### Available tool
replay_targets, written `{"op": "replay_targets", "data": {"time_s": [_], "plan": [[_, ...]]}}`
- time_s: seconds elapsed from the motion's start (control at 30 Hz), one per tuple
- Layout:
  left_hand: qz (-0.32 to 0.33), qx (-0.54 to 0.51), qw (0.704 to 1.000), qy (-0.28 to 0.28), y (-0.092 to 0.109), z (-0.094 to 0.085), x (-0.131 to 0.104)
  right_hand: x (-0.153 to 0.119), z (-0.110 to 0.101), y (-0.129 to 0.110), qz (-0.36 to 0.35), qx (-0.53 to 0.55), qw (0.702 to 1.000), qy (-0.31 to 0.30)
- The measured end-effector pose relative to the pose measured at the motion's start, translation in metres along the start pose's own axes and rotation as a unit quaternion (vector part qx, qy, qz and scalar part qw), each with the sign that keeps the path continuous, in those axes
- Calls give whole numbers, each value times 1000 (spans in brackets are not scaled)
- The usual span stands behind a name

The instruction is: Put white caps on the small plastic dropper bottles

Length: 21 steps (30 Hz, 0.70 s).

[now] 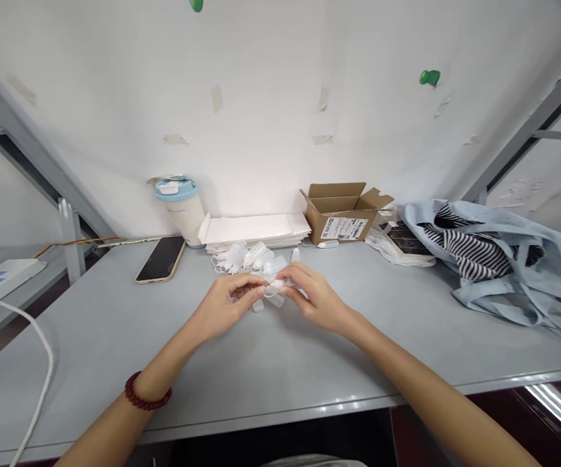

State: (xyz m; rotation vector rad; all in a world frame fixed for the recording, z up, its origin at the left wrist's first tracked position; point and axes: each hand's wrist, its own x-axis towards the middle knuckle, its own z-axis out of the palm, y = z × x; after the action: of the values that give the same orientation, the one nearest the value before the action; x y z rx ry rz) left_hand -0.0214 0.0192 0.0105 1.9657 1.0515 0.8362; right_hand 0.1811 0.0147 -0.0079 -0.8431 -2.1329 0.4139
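Between my two hands is a small white plastic piece (276,284) with a thin loop and a clear part. My left hand (229,301) pinches its left side with thumb and forefinger. From the right, my right hand (316,298) closes thumb and fingers on the clear part. Just behind and below the fingers lies a loose pile of similar translucent white pieces (255,255), several with loops. Fingers partly cover the held piece, so its exact kind cannot be made out.
Behind the pile lie stacked white sheets (255,227) and an open cardboard box (341,214). A phone (161,259) and a blue-lidded cup (183,211) stand left. A light-blue cloth bag (494,259) and a plastic-wrapped dark item (404,240) lie right. A white cable (47,357) crosses the left edge.
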Motion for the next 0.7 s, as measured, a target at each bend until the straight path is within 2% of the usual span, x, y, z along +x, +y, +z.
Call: {"op": "replay_targets", "data": {"time_s": [0.17, 0.7], "plan": [[-2, 4, 1000, 18, -3, 2, 1, -1, 1, 3, -17, -9, 1000, 9], [-34, -25, 999, -16, -3, 9, -2, -4, 8, 2, -48, -26, 998, 12]]}}
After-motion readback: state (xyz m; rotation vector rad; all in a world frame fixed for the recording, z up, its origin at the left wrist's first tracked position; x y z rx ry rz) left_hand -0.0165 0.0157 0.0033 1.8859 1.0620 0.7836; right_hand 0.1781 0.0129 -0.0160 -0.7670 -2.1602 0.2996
